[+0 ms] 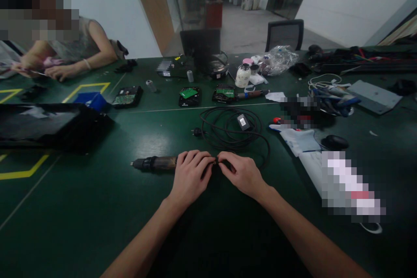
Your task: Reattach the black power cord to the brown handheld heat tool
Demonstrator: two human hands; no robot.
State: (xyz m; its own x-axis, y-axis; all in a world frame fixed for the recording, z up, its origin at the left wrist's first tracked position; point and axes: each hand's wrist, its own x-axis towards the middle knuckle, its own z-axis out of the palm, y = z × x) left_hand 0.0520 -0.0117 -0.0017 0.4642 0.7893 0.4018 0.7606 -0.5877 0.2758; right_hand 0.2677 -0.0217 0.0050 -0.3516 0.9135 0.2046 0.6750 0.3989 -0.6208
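An electric screwdriver (159, 163) lies across the green table, its tip pointing left. My left hand (193, 171) is closed over its rear end and hides that part. Close by on the right, my right hand (243, 173) pinches the end of a black cable at the tool's tail. Whether the connector is seated in the tool cannot be made out between my fingers. The black cable (208, 139) lies coiled just beyond my hands, with a plug (196, 132) and a black adapter (243, 122) bearing a white label.
Hard drives with green boards (189, 95) stand in a row farther back, beside a second screwdriver (252, 94). A black tray (48, 126) and a blue bin (91, 100) are at left, near a person (94, 47). Gloves (299, 139) lie at right.
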